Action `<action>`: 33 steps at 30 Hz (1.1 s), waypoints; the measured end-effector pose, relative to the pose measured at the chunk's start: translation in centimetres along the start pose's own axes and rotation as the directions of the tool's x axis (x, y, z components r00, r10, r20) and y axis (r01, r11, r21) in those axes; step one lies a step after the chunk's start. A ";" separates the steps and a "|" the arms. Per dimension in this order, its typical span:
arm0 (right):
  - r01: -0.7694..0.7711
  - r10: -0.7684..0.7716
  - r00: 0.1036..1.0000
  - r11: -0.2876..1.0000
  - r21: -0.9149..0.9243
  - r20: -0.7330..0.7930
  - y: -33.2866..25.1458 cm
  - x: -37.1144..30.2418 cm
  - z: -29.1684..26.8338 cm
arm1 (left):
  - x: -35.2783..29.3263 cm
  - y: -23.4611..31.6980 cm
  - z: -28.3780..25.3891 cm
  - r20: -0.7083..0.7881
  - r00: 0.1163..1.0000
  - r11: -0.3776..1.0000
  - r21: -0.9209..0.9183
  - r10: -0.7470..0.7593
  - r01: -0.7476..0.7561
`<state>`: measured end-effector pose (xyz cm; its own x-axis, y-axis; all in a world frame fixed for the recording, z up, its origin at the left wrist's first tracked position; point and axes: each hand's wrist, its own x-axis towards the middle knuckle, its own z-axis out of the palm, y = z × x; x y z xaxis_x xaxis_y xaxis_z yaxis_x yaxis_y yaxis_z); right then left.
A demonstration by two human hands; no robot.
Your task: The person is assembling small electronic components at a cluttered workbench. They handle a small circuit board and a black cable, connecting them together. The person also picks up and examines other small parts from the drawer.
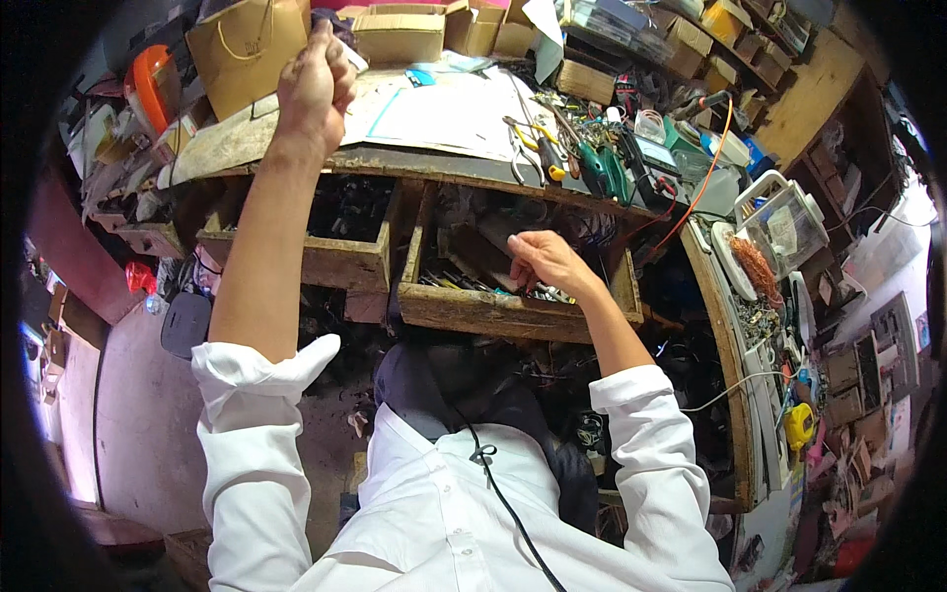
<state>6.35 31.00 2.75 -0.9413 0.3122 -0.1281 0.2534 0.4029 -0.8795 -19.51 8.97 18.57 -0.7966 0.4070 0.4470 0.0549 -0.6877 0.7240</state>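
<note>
My left hand is raised over the far left of the workbench, beside a brown paper bag. Its fingers are curled closed, and whatever they may hold is hidden. Low over an open wooden drawer is my right hand, its fingers bent inward near the small tools and loose parts inside. I cannot make out what, if anything, is between those fingers. White paper sheets lie on the bench beyond both hands. To their right are pliers with yellow and pale handles.
A second open drawer with dark parts sticks out to the left. Cardboard boxes line the back. Green-handled tools, an orange cable, a copper wire bundle and a yellow tape measure crowd the right side.
</note>
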 end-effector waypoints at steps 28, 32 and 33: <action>0.142 -0.147 0.989 0.982 0.122 0.031 -5.3 0.0 4.3 | -11.2 -10.1 3.7 0.321 0.807 0.793 -0.209 -0.497 0.572; 0.334 -0.338 0.939 0.868 -0.369 0.054 -10.7 -1.3 4.1 | -12.3 -12.0 2.7 0.258 0.817 0.857 0.140 -0.516 0.497; 0.379 -0.396 0.916 0.800 -0.465 0.066 -11.6 -1.4 3.7 | -12.6 -12.5 2.3 0.287 0.797 0.846 0.225 -0.531 0.483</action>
<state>3.90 22.70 11.48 -0.9772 0.0697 0.2007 -0.0508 0.8406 -0.5393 -8.74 13.84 5.11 -0.4918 0.8620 0.1224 -0.2028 -0.2501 0.9467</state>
